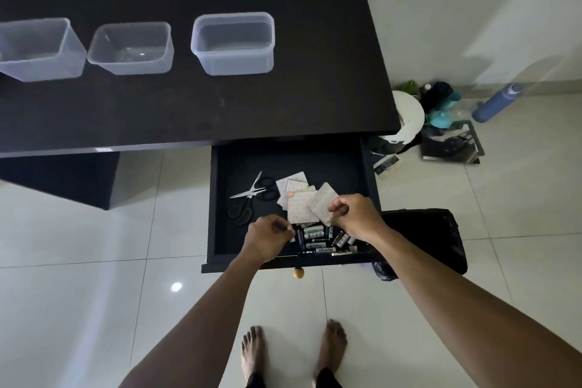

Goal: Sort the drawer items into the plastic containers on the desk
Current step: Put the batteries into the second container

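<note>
Pinching a patterned sheet (321,203) with right hand (356,217) over open drawer (220,198), left hand (267,238) curled at batteries (315,235), grip unclear.

Left container (37,47), middle container (130,47), right container (233,41) in row on desk (283,104). Drawer (217,198) open under desk, right end. In drawer: scissors (252,195) left, cards (299,198) centre, batteries (315,236) front.

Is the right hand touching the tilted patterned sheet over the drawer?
Touching. The head view shows the right hand pinching the edge of the patterned sheet between thumb and fingers, above the batteries.
</note>
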### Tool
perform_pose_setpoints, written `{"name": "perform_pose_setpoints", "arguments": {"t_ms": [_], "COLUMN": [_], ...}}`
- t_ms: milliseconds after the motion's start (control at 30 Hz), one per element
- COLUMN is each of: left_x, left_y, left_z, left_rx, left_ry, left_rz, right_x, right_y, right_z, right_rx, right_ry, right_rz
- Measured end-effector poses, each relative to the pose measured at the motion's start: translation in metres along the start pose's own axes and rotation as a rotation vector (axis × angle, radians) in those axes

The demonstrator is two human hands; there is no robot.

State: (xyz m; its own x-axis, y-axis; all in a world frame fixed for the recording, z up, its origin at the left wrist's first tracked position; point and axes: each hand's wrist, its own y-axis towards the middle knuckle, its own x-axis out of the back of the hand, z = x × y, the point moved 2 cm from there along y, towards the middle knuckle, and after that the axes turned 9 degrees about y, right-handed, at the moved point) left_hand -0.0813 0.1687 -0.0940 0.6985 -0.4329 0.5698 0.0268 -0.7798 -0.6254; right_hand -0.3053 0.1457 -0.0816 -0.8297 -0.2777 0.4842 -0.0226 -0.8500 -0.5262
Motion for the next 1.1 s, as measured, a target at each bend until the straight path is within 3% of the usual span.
{"name": "perform_pose_setpoints", "arguments": {"t_ms": [267,500,1100], "left_x": [-0.016,-0.030,-0.034], "left_y": [0.035,0.056,0.058], "left_z": [0.007,0.004,0.010], "left_rx": [0.108,0.116,0.097], "left_ry": [0.214,0.270,0.103], "left_rz": [0.046,0.054,-0.011], "right_x": [-0.019,-0.018,-0.028], "right_y": [0.025,0.041,0.054], "right_z": [-0.019,-0.010,-0.014], "right_rx": [-0.102,-0.054,-0.056], "right_ry": [-0.176,-0.330,0.043], "right_rz": [-0.065,-0.113,-0.113]}}
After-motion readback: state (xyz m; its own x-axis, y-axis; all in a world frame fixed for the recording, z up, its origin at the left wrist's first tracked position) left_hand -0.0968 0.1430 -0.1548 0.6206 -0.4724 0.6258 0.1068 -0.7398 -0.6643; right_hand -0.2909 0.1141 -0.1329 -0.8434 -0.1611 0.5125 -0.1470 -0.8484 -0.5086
